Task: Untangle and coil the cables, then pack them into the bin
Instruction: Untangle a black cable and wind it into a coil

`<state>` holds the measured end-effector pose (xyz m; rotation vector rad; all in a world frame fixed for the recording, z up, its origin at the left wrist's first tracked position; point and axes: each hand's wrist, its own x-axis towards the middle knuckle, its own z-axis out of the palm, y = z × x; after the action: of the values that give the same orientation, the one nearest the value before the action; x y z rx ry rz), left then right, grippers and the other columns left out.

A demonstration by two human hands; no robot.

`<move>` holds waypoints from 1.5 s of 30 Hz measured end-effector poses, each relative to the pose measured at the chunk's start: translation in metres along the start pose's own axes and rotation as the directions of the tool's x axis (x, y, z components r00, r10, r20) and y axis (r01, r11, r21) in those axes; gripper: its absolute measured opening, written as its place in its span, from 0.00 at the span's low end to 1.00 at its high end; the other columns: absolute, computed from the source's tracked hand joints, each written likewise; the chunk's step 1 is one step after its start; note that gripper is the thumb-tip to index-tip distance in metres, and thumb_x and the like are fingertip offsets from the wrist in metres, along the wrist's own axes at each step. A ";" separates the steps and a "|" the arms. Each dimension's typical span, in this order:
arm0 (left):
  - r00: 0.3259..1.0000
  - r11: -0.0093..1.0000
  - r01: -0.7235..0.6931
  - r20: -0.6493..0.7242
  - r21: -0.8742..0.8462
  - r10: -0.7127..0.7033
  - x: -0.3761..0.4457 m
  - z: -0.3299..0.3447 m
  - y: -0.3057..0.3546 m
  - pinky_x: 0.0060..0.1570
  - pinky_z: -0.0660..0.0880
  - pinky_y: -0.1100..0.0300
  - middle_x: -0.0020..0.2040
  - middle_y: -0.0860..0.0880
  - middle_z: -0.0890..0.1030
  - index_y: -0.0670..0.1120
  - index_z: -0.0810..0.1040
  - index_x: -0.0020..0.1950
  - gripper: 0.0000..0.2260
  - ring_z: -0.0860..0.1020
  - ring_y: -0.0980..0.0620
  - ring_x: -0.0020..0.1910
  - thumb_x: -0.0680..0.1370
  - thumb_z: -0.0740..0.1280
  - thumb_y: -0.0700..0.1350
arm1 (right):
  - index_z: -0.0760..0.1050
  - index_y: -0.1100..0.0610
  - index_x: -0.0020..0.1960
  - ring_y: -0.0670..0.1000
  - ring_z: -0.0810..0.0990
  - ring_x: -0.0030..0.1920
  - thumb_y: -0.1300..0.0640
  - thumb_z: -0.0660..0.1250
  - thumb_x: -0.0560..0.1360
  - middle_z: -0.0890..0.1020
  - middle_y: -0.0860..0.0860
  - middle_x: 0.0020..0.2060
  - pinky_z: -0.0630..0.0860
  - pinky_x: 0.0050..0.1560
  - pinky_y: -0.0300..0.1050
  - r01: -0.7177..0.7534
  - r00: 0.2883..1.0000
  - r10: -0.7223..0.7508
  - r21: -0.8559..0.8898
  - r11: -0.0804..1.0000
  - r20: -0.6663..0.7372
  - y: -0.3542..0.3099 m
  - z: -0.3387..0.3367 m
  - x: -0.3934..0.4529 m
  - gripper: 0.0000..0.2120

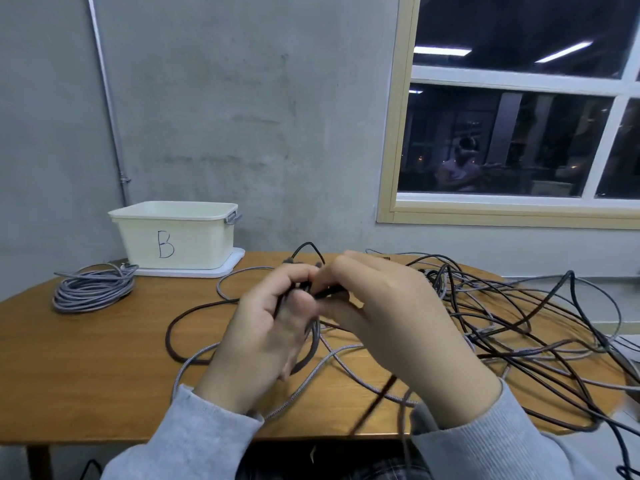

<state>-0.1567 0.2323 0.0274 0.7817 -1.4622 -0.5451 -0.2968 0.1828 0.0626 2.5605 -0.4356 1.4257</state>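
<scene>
I'm still untangling: my left hand [273, 327] and right hand [388, 317] both pinch a dark cable [194, 313], right of the bin [175, 237]. Next I should free it from the tangle [512, 327].

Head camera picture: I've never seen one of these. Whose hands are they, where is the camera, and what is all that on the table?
There is no machine here. A person wears a wide-angle camera on the head, so you look forward and down at their own two hands, in grey sleeves.

The left hand and the right hand meet in the middle, and both grip a dark cable between them, seemingly working it loose.

On the wooden table to the right lies a tangle of dark and grey cables. At the far left sits a grey coil, already wound. Behind it stands a cream bin marked B, resting on a white lid or tray; what is inside cannot be seen from here.

Behind are a concrete wall and a dark window.
</scene>
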 end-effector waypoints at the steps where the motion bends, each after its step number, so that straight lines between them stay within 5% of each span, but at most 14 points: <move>1: 1.000 1.000 0.016 0.019 0.007 -0.016 0.000 0.000 -0.002 0.20 0.65 0.71 0.22 0.54 0.73 0.51 0.77 0.53 0.26 0.68 0.64 0.18 0.64 0.71 0.68 | 0.77 0.54 0.43 0.49 0.77 0.36 0.45 0.61 0.73 0.79 0.45 0.36 0.74 0.30 0.49 -0.023 1.000 0.023 0.008 1.000 0.007 0.002 -0.002 0.001 0.13; 4: 0.998 0.996 0.055 0.002 0.074 -0.055 0.001 -0.001 -0.006 0.29 0.69 0.74 0.32 0.57 0.79 0.57 0.78 0.55 0.18 0.75 0.64 0.27 0.66 0.71 0.55 | 0.77 0.52 0.46 0.49 0.79 0.38 0.47 0.60 0.74 0.80 0.45 0.39 0.76 0.33 0.51 -0.083 0.996 0.083 0.013 0.996 0.029 0.013 -0.006 0.002 0.11; 6: 0.997 0.996 0.073 0.024 0.051 -0.074 0.001 -0.002 -0.007 0.25 0.69 0.71 0.28 0.53 0.78 0.60 0.77 0.57 0.14 0.74 0.60 0.23 0.72 0.69 0.50 | 0.76 0.52 0.48 0.48 0.78 0.39 0.47 0.58 0.75 0.80 0.45 0.41 0.77 0.34 0.50 -0.112 0.992 0.112 0.003 0.994 0.053 0.020 -0.007 0.001 0.12; 10: 0.993 0.994 0.110 0.053 -0.005 -0.109 0.002 -0.005 -0.009 0.17 0.60 0.66 0.26 0.39 0.63 0.63 0.76 0.58 0.12 0.61 0.55 0.16 0.75 0.64 0.54 | 0.75 0.54 0.49 0.50 0.77 0.39 0.47 0.58 0.76 0.79 0.47 0.41 0.76 0.36 0.51 -0.188 0.978 0.189 -0.012 0.982 0.092 0.026 -0.005 -0.001 0.12; 16: 0.991 0.996 0.090 -0.097 -0.017 -0.091 0.006 -0.009 -0.017 0.18 0.54 0.62 0.29 0.46 0.64 0.64 0.78 0.54 0.11 0.57 0.55 0.17 0.77 0.61 0.52 | 0.71 0.52 0.64 0.50 0.76 0.55 0.55 0.58 0.81 0.78 0.47 0.56 0.73 0.53 0.46 -0.305 0.890 0.341 -0.162 0.939 0.301 0.031 -0.008 0.002 0.12; 22: 0.981 0.993 0.114 -0.157 0.017 -0.110 0.010 -0.014 -0.024 0.19 0.55 0.62 0.30 0.51 0.68 0.63 0.78 0.54 0.11 0.59 0.57 0.19 0.75 0.61 0.52 | 0.73 0.49 0.65 0.53 0.77 0.55 0.51 0.61 0.80 0.77 0.49 0.55 0.77 0.51 0.49 -0.064 0.802 0.292 -0.411 0.909 0.521 0.041 -0.013 0.030 0.14; 30: 0.992 0.980 0.096 -0.099 0.173 -0.080 0.026 -0.009 -0.023 0.24 0.66 0.73 0.30 0.58 0.74 0.59 0.75 0.58 0.13 0.70 0.61 0.22 0.73 0.62 0.55 | 0.75 0.59 0.62 0.57 0.79 0.52 0.62 0.64 0.77 0.78 0.57 0.55 0.77 0.48 0.45 0.253 0.682 0.296 -0.595 0.763 0.669 0.053 -0.012 0.075 0.13; 34: 0.997 0.975 0.063 -0.067 0.215 -0.049 0.034 -0.012 -0.027 0.51 0.74 0.63 0.47 0.61 0.82 0.67 0.75 0.57 0.12 0.80 0.61 0.48 0.74 0.65 0.60 | 0.73 0.59 0.63 0.57 0.76 0.55 0.63 0.61 0.79 0.75 0.57 0.58 0.69 0.44 0.42 0.246 0.640 0.346 -0.609 0.754 0.686 0.050 -0.017 0.093 0.14; 36: 0.996 0.972 0.067 -0.064 0.225 -0.054 0.035 -0.011 -0.024 0.55 0.73 0.58 0.51 0.61 0.81 0.69 0.74 0.56 0.14 0.79 0.59 0.52 0.71 0.65 0.63 | 0.72 0.59 0.66 0.56 0.74 0.59 0.62 0.59 0.80 0.73 0.56 0.61 0.68 0.48 0.41 0.232 0.631 0.326 -0.573 0.786 0.703 0.049 -0.022 0.098 0.15; 40: 0.995 0.991 0.083 -0.062 0.102 -0.077 0.032 -0.007 -0.010 0.26 0.65 0.67 0.28 0.56 0.76 0.59 0.74 0.60 0.15 0.71 0.60 0.21 0.74 0.64 0.56 | 0.75 0.57 0.64 0.53 0.75 0.59 0.61 0.59 0.80 0.75 0.54 0.61 0.72 0.56 0.41 0.164 0.703 0.204 -0.435 0.886 0.681 0.055 -0.027 0.086 0.14; 45: 0.993 0.997 0.082 -0.087 -0.011 -0.083 0.029 -0.009 -0.006 0.17 0.58 0.64 0.26 0.51 0.71 0.59 0.74 0.60 0.17 0.61 0.56 0.17 0.71 0.65 0.54 | 0.75 0.52 0.61 0.48 0.74 0.55 0.56 0.61 0.79 0.79 0.50 0.53 0.70 0.53 0.38 -0.061 0.884 0.160 -0.230 0.971 0.440 0.072 -0.010 0.052 0.11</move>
<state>-0.1452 0.2082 0.0427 0.8531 -1.3516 -0.5714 -0.3028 0.1097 0.1130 2.7104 -0.7677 0.7333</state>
